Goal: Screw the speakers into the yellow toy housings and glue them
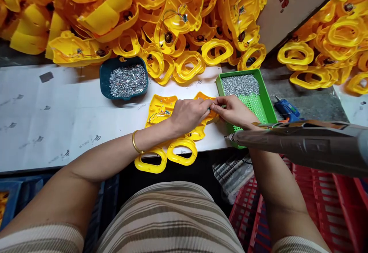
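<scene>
My left hand (189, 115), a gold bangle on its wrist, is closed in a pinch over the right side of a yellow plastic shell (198, 133). Its fingertips meet those of my right hand (233, 110), also pinched. A tiny dark bit shows between them, too small to name. To the left, partly under my left forearm, lies a second yellow shell (161, 103) with thin wires and a small circuit board (166, 112). Two yellow oval rings (182, 161) sit at the table's front edge. An electric screwdriver (276, 142) extends over my right forearm, bit pointing left.
A dark teal tub (104, 80) of small metal screws stands at left, a green perforated tray (266, 99) with more metal pieces at right. Yellow shells and rings (184, 11) pile up behind. A blue tool (287, 109) lies right; red crates (313, 203) stand below.
</scene>
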`<state>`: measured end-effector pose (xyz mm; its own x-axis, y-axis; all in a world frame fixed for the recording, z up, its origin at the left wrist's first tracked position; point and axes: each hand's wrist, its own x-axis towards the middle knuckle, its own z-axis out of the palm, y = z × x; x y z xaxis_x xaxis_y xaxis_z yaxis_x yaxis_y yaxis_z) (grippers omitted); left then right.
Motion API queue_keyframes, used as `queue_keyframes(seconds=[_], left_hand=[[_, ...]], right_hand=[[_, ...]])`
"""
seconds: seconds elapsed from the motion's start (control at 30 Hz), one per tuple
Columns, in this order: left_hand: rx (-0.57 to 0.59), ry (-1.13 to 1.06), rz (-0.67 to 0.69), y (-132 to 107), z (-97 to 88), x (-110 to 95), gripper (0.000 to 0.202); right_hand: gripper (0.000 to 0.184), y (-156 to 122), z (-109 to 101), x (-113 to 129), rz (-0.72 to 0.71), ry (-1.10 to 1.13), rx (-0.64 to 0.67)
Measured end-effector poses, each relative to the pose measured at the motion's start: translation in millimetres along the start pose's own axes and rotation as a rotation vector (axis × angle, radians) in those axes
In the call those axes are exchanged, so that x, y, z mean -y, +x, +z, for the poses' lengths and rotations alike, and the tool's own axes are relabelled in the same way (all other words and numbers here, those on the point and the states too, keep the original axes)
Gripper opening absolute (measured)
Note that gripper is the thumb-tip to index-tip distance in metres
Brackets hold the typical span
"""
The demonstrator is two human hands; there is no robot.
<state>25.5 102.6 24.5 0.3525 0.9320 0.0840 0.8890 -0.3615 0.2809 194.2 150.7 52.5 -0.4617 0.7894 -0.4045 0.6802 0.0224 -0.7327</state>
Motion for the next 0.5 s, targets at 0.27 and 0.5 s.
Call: queue_keyframes(seconds=[0.27, 0.5], left_hand=[[-0.251, -0.062, 0.183, -1.8, 15.3, 22.3, 0.017], [-0.195, -0.124, 0.121, -4.6, 18.6, 27.9, 0.012]], right_hand=[[0.032, 3.7, -7.2, -27.6, -0.063, 0.235, -0.085], [0.065, -52.5, -25.0, -79.2, -0.329, 0.759, -0.082]])
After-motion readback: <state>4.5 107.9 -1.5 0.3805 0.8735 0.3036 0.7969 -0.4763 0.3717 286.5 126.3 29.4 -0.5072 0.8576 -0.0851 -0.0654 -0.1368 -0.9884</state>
